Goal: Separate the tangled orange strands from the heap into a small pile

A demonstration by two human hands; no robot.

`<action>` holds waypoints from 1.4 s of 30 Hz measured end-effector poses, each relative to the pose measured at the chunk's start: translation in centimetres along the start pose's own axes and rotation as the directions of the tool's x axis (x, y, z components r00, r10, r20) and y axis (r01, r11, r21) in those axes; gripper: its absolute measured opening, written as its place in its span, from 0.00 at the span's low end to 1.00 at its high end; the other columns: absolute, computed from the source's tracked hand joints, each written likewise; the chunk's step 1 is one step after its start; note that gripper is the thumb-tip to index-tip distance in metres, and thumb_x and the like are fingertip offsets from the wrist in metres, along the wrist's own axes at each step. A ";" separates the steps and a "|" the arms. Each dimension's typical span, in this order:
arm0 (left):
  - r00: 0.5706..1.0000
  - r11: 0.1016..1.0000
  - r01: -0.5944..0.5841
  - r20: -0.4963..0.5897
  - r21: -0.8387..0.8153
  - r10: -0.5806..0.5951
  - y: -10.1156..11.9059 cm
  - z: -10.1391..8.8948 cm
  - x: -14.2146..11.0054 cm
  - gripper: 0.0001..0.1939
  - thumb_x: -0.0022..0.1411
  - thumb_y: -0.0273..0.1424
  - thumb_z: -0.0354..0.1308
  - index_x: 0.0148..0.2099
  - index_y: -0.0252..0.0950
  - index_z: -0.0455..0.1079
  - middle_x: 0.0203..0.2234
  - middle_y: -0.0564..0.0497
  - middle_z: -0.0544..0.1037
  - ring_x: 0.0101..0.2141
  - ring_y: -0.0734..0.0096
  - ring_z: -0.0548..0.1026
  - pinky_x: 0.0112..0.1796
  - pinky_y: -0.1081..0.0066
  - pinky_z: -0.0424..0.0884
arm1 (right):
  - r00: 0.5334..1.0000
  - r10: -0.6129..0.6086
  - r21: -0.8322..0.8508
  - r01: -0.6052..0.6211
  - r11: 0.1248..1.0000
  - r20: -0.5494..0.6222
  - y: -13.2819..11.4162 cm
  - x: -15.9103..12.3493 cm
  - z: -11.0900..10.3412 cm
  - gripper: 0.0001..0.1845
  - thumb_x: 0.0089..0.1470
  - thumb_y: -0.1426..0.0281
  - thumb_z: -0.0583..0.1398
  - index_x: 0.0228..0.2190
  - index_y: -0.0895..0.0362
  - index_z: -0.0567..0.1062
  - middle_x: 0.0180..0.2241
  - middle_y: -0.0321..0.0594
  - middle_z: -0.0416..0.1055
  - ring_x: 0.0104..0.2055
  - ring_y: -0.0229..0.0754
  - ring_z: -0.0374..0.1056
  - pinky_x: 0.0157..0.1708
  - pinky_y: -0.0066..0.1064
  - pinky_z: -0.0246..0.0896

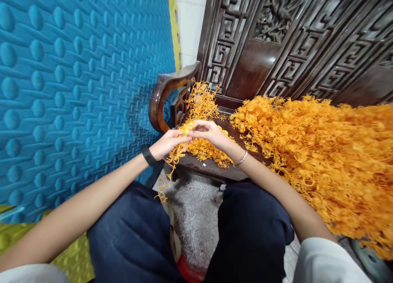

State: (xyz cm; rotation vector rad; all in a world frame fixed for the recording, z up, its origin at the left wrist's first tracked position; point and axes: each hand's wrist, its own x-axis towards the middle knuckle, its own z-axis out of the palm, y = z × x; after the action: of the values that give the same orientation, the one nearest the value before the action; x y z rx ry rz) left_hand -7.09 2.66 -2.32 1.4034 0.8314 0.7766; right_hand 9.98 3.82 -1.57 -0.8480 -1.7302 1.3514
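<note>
My left hand (167,144), with a black band at the wrist, is closed on a strand of orange plastic flower pieces (166,182). The loose end of that strand hangs below it, over the gap by my left knee. My right hand (208,133) meets it from the other side, thumb and fingers pinched on the same orange pieces. Just behind and under both hands lie a spiky orange heap (201,100) and a smaller flower pile (205,150) on the dark wooden seat (196,165). The fingertips partly hide what they pinch.
To the right spreads a large mound of orange plastic flowers (331,152). A curved wooden armrest (158,98) stands at the left, before a carved chair back (254,66). Blue foam mats (76,90) lie beyond it. A white scrap (204,164) rests near the seat's front edge.
</note>
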 end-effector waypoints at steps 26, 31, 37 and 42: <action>0.993 0.998 0.000 -0.116 0.068 0.008 0.0 -0.8 -1.2 0.16 0.60 0.37 0.48 0.26 0.31 0.67 0.15 0.55 0.68 0.18 0.78 0.64 0.24 0.74 0.58 | 0.806 -0.194 -0.668 -0.300 0.681 -0.559 5.7 0.5 -7.7 0.06 0.46 0.74 0.58 0.20 0.58 0.67 0.35 0.45 0.64 0.43 0.46 0.60 0.46 0.41 0.56; 0.996 0.998 -0.013 -0.090 0.059 0.018 -0.2 -0.8 -0.9 0.13 0.60 0.35 0.48 0.33 0.31 0.67 0.17 0.56 0.69 0.19 0.77 0.66 0.25 0.75 0.60 | 0.874 -0.104 -0.765 -0.350 0.540 -0.474 6.5 1.2 -6.5 0.05 0.48 0.71 0.60 0.24 0.58 0.68 0.40 0.46 0.63 0.48 0.51 0.59 0.48 0.46 0.53; 0.996 0.999 -0.011 -0.087 0.050 0.015 -0.5 -0.9 -0.7 0.14 0.60 0.38 0.48 0.40 0.33 0.67 0.18 0.55 0.69 0.20 0.75 0.67 0.24 0.74 0.61 | 0.849 -0.232 -0.825 -0.338 0.454 -0.475 5.8 1.0 -6.1 0.09 0.49 0.72 0.59 0.35 0.61 0.70 0.43 0.53 0.63 0.47 0.53 0.59 0.47 0.46 0.53; 0.989 0.987 -0.048 -0.129 0.156 0.069 -0.5 -0.6 -0.4 0.12 0.59 0.36 0.50 0.34 0.33 0.68 0.21 0.53 0.68 0.24 0.74 0.66 0.27 0.74 0.61 | 0.896 -0.201 -0.654 -0.121 0.747 -0.395 2.2 0.4 -3.6 0.09 0.51 0.66 0.59 0.26 0.60 0.71 0.30 0.43 0.68 0.34 0.41 0.63 0.37 0.35 0.59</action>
State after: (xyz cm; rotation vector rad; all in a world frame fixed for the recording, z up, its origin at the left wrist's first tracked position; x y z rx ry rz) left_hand -7.84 2.59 -2.82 1.5294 0.9743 0.8751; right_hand 13.08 6.31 -3.10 -1.3769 -1.8353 0.3951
